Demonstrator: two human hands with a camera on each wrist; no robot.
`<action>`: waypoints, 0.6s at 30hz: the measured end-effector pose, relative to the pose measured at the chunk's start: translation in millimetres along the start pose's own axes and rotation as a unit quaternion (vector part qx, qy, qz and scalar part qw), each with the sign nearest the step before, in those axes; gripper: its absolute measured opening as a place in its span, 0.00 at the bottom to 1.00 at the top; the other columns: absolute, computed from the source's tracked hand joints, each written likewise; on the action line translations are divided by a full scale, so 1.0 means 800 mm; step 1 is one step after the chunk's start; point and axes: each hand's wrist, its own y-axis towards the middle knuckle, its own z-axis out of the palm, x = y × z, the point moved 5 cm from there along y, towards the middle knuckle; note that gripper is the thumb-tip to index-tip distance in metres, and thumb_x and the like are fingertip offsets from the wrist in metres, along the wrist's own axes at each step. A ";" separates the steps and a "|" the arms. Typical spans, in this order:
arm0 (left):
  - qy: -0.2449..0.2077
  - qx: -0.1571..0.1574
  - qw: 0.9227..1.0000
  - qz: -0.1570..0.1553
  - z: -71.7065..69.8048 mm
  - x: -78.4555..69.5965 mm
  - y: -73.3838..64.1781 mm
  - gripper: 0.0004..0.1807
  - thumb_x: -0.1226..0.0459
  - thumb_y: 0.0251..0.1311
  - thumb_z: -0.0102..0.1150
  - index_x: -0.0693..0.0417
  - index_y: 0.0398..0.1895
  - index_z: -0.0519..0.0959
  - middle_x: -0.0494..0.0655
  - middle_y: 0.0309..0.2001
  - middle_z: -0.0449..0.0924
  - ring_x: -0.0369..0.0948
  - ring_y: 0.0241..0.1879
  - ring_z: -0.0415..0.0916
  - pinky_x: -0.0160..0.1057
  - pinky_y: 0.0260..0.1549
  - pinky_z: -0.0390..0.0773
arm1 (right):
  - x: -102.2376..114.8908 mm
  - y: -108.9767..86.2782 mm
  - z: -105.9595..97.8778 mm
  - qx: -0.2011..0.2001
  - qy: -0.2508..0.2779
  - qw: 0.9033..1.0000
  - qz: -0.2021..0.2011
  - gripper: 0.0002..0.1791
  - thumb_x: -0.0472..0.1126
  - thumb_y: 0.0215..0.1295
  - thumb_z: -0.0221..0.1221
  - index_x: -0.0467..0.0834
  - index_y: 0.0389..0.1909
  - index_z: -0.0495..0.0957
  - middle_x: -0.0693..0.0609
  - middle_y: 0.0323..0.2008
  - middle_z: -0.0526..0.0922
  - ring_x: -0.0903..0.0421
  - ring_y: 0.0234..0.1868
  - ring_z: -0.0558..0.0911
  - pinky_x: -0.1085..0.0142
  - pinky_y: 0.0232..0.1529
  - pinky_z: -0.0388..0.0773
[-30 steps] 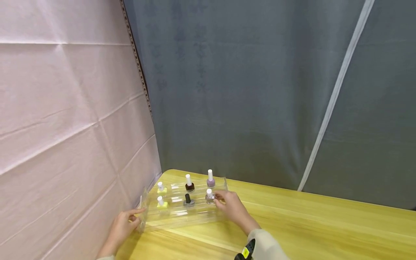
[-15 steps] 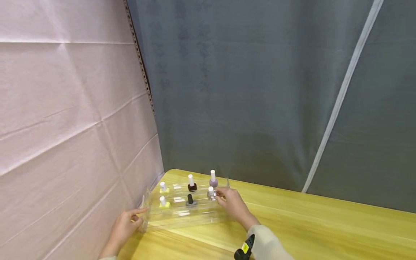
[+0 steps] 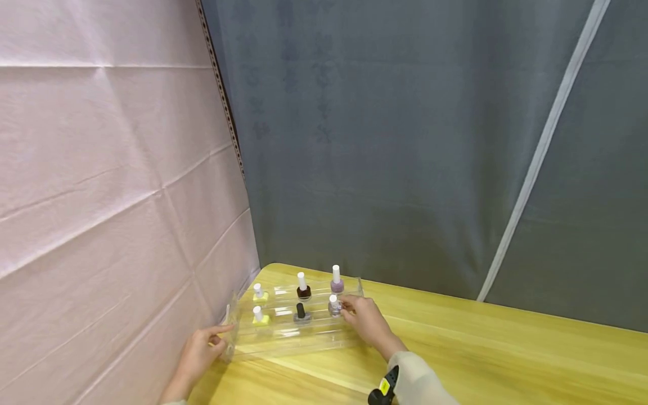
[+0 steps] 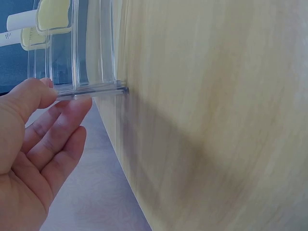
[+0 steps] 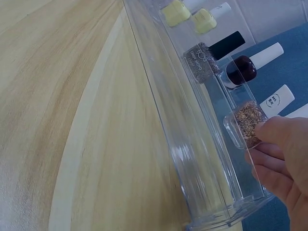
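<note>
A clear tiered nail polish rack (image 3: 291, 333) stands on the table. My left hand (image 3: 198, 350) pinches its left side panel between thumb and fingers. My right hand (image 3: 371, 323) pinches a glitter nail polish bottle (image 5: 249, 120) with a white cap, at the right end of the middle tier. Left of it on that tier are a grey glitter bottle (image 5: 199, 62) with a black cap and a yellow bottle (image 3: 261, 320). On the tier behind stand a second yellow bottle (image 3: 260, 296), a dark red bottle (image 3: 304, 292) and a lilac bottle (image 3: 337, 286).
The wood-patterned table (image 3: 486, 343) extends right of the rack. A pale pink cloth wall (image 3: 126, 236) rises close by on the left. Behind the table hangs a dark grey curtain (image 3: 385, 157). A black wrist device (image 3: 383, 388) is on the right sleeve.
Half a second ago my right hand had the glitter bottle slightly higher; now it is lower again. My left hand keeps its grip on the side panel. The head view has turned slightly left.
</note>
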 end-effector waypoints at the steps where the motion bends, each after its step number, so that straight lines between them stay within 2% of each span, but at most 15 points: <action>1: 0.000 0.000 1.000 0.000 0.000 0.000 0.000 0.21 0.76 0.45 0.59 0.58 0.46 0.82 0.41 0.16 0.77 0.32 0.08 0.55 0.30 0.08 0.59 | -0.001 0.000 0.001 0.001 -0.002 1.000 0.002 0.13 0.33 0.59 0.60 0.37 0.46 0.80 0.45 0.40 0.83 0.49 0.40 0.82 0.58 0.39 0.78; 18: 0.007 -0.001 1.000 0.006 -0.002 -0.003 -0.001 0.21 0.76 0.44 0.59 0.57 0.45 0.83 0.40 0.15 0.76 0.32 0.08 0.55 0.30 0.08 0.59 | -0.004 0.002 0.004 0.019 -0.034 0.999 0.012 0.13 0.34 0.59 0.60 0.37 0.45 0.80 0.45 0.41 0.83 0.51 0.41 0.82 0.58 0.42 0.78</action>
